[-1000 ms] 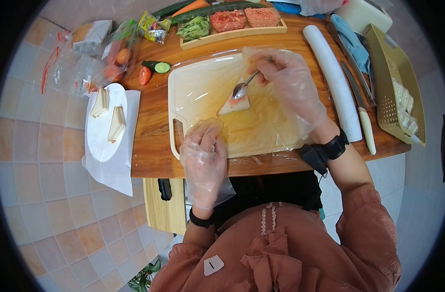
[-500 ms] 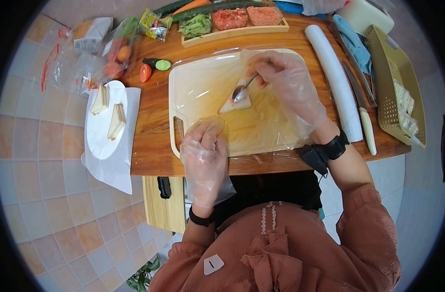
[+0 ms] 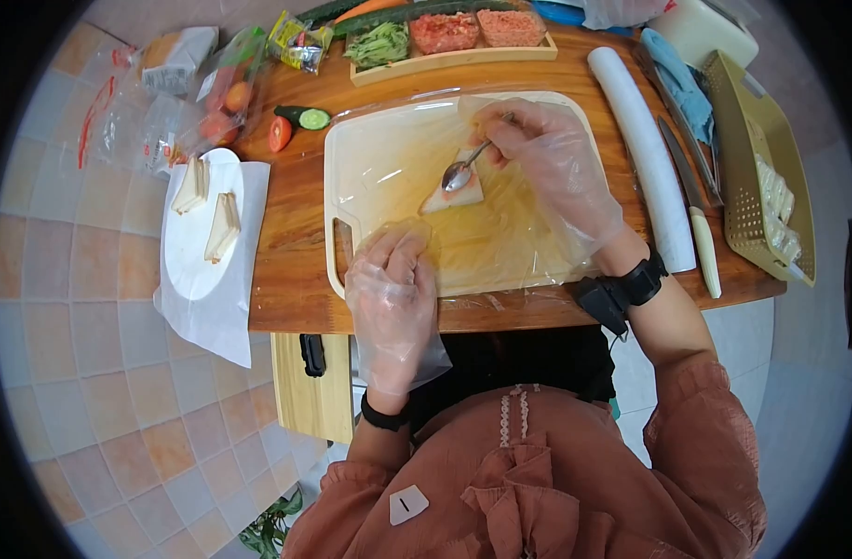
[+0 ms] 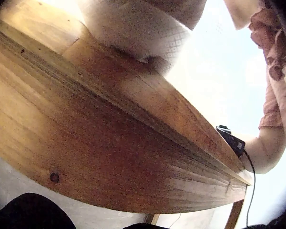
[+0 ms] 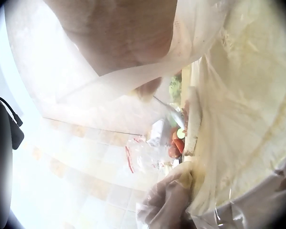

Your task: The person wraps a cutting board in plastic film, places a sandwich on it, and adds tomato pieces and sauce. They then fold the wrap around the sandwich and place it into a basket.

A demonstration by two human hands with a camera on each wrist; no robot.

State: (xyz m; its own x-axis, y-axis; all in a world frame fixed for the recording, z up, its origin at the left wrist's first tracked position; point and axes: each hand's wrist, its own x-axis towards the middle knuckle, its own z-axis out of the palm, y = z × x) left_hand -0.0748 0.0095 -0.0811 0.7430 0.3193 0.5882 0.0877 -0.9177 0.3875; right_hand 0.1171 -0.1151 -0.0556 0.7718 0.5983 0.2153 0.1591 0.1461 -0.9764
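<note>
In the head view, the gloved right hand (image 3: 549,158) pinches a metal spoon (image 3: 458,175), its bowl down on a triangular piece of bread (image 3: 452,198) with pink filling. The bread lies on film over a cream cutting board (image 3: 361,149). At the board's front left, the gloved left hand (image 3: 392,303) rests with its fingers bent loosely over the edge and holds nothing visible. The right wrist view shows the spoon (image 5: 174,114) beyond the right hand (image 5: 128,38), and the left hand (image 5: 169,200) low down. Hand and glove are blurred in the left wrist view.
Two cut sandwiches (image 3: 223,226) stand on a white plate (image 3: 196,279) at left. A tray (image 3: 454,63) of shredded cucumber and pink fillings lies behind the board. To the right are a white roll (image 3: 638,154), a knife (image 3: 703,252) and a basket (image 3: 738,200). Tomato and cucumber pieces lie back left.
The spoon's bowl has shifted slightly over the bread, with the right hand still pinching its handle. The left hand stays in place at the board's edge. The whole head view has shifted slightly.
</note>
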